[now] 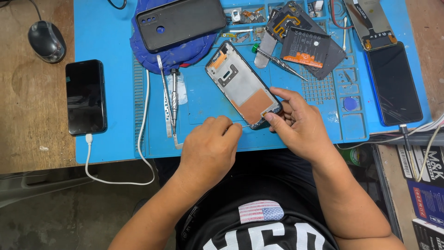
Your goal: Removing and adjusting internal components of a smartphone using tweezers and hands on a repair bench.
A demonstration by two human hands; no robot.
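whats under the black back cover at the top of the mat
The black back cover lies on a crumpled blue pad, which sits on the blue work mat. The pad's edges show around the cover's left and lower sides; anything directly beneath the cover is hidden.

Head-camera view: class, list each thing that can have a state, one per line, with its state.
Opened grey phone frame: back off, insides exposed, steadied by right hand.
Left hand: pinching a thin tool at the frame's lower end.
Black phone on wood: screen dark, white cable plugged in.
Black back cover: detached.
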